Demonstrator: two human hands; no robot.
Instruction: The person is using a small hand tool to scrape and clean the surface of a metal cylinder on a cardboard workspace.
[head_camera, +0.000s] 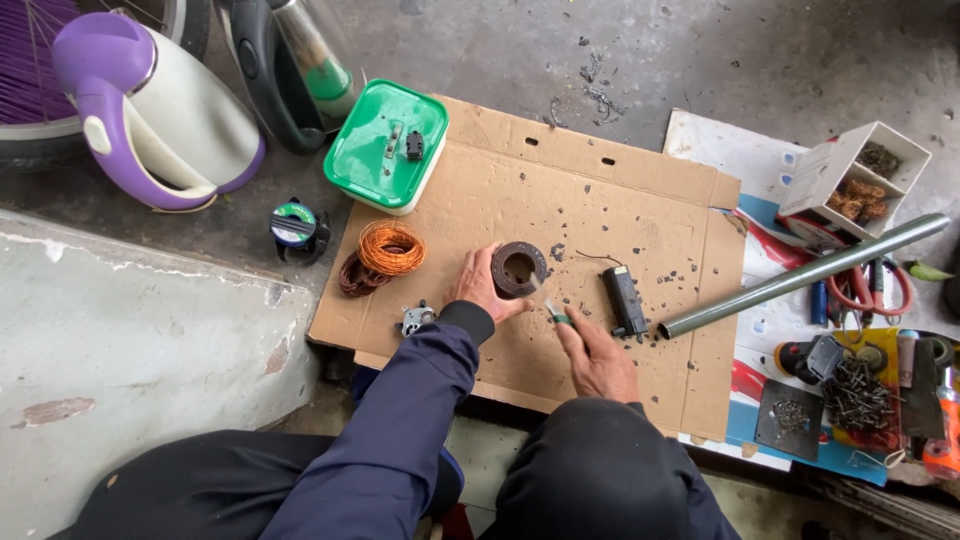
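My left hand (478, 290) grips a dark round motor core (519, 268) with a hole through its middle, holding it on edge over a flattened cardboard sheet (560, 190). My right hand (597, 352) holds a small tool with a green handle (556, 314), its tip pointing toward the core's lower right side. Small dark crumbs lie scattered on the cardboard around the core.
An orange copper wire coil (390, 248) lies left of the core. A black rectangular part (625, 300) and a grey metal pipe (800, 277) sit to the right. A green-lidded box (386, 145), a purple and white kettle (150, 105), tape roll (295, 225), red scissors (880, 290) and screws (850, 390) surround the sheet.
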